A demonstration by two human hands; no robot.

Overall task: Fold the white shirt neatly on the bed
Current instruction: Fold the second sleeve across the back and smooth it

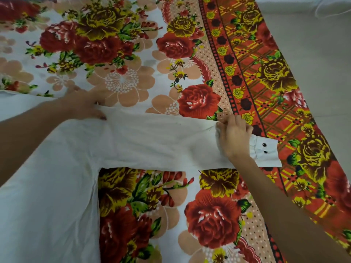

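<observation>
The white shirt [49, 186] lies flat on the bed, its body filling the lower left. One long sleeve [155, 139] stretches straight out to the right, ending in a cuff [266, 150] with two dark buttons. My left hand [85, 105] grips the fabric at the shoulder, thumb on top of the cloth. My right hand [234, 137] pinches the sleeve just before the cuff, fingers curled over its far edge. The sleeve looks taut between both hands.
A floral bedsheet [121, 54] with red and yellow roses covers the bed. Its orange patterned border [266, 73] runs diagonally along the bed's right edge. Pale floor [322, 54] shows beyond the edge at the upper right.
</observation>
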